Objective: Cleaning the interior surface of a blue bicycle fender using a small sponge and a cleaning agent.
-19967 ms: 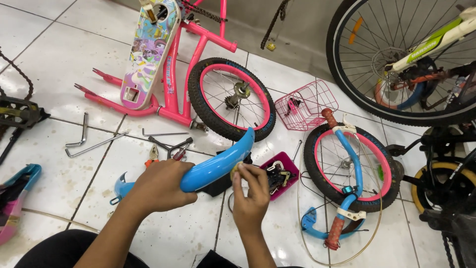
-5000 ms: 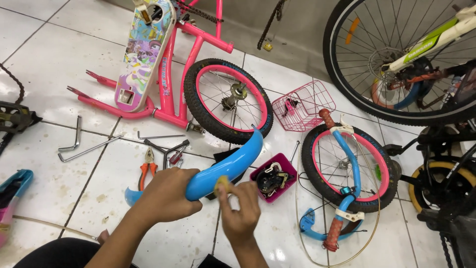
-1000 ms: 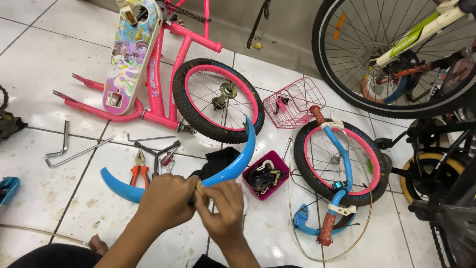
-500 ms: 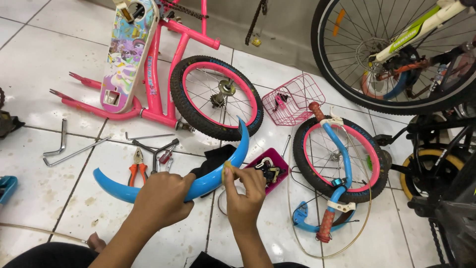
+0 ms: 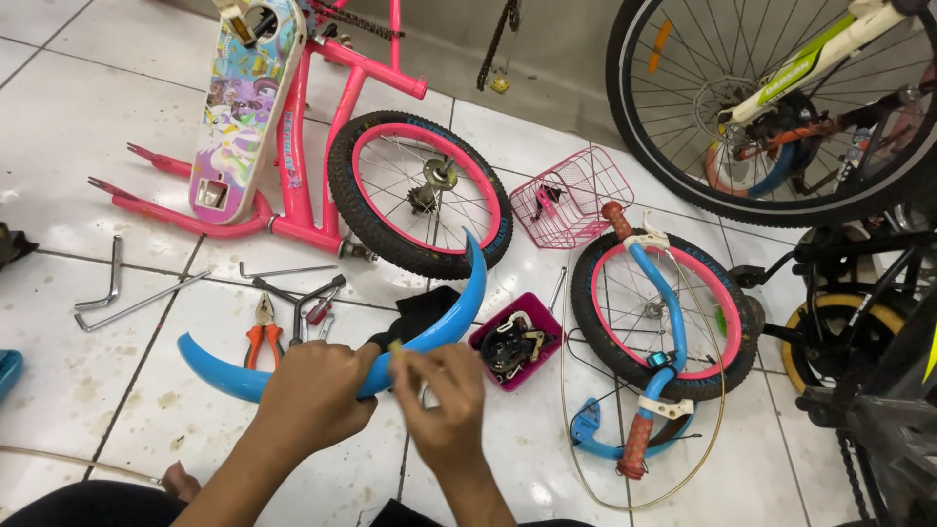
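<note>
My left hand (image 5: 310, 392) grips the middle of a curved blue bicycle mudguard (image 5: 451, 317), holding it above the tiled floor. My right hand (image 5: 444, 392) pinches a small yellowish part against the mudguard, right beside my left thumb. Just behind the mudguard lie a black saddle (image 5: 422, 308) and a small magenta tray (image 5: 513, 341) with several metal parts in it.
A pink child's bike frame (image 5: 322, 117) with a wheel (image 5: 420, 193) lies ahead. A pink basket (image 5: 574, 195), a second small wheel with blue handlebars (image 5: 656, 303), orange pliers (image 5: 260, 330), hex keys (image 5: 115, 293) and a three-way wrench (image 5: 301, 298) surround it. A big bicycle (image 5: 781, 107) stands right.
The mudguard has dipped lower and more level in my left hand. My right hand moved in from its rim to pinch the small part beside my left thumb.
</note>
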